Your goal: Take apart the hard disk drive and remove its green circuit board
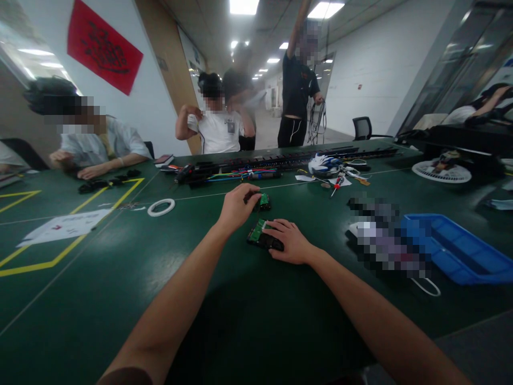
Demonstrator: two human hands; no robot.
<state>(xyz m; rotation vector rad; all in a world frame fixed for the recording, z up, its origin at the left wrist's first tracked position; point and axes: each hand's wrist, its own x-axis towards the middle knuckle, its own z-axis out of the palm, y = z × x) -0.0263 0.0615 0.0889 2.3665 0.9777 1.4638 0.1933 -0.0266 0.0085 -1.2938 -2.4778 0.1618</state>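
Observation:
My left hand reaches forward over the dark green table, fingers curled around a small green circuit-board part. My right hand lies on a second, larger green board with a black base, fingers pressed down on its right side. The two parts sit close together, a little apart, near the table's middle.
A long black strip with coloured wires runs across the far side. Beside it lie a red-handled tool and a white tape ring. A blue tray sits at right. Seated and standing people occupy the far edge; yellow floor-style lines mark the left.

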